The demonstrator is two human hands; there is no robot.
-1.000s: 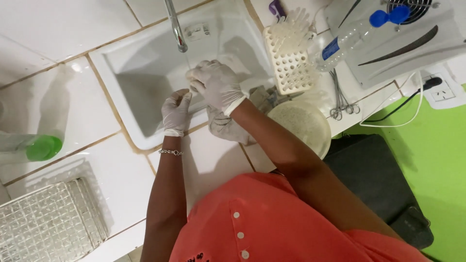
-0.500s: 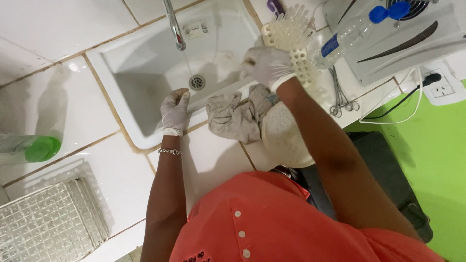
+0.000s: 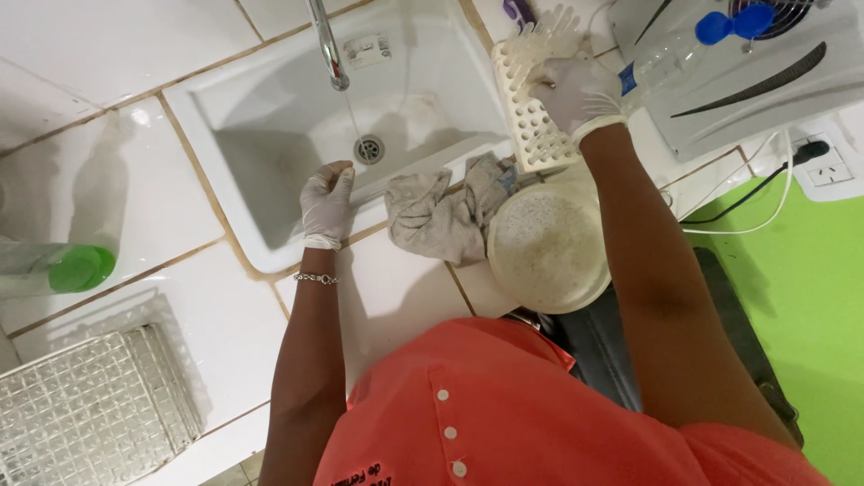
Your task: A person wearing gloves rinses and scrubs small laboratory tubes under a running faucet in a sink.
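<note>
the person leans over a white sink [image 3: 270,117] set in a tiled desk [image 3: 126,54], both hands gloved. the left hand [image 3: 327,205] rests on the sink's front rim at about 6 o'clock of the drain [image 3: 369,148], fingers curled together around something small that i can't make out; a thin stream runs from the tap [image 3: 326,45] just above it. the right hand [image 3: 576,93] is out at 3 o'clock of the sink, closed over the top of a white tube rack [image 3: 533,135] that sits on the sink's right edge, with pale tubes [image 3: 549,25] sticking up past the fingers at 12 o'clock.

as for progress, i'd judge the washing is mid-way at most: the rack looks mostly bare of tubes in its near rows, the water is running, and nothing lies in the basin itself. a crumpled cloth [image 3: 441,211] lies on the front rim between the hands, and a round sieve-like bowl [image 3: 547,247] sits at 5 o'clock of it, touching the cloth.

room is tight on the right: the rack is hemmed in by a plastic bottle with a blue cap [image 3: 684,49] and a white machine [image 3: 774,81] at 3 o'clock, with cables [image 3: 747,193] trailing below. the basin is the open space. to the far left, at 9 o'clock, a green-capped bottle [image 3: 63,268] and a wire basket [image 3: 90,414] sit well apart from either hand.
</note>
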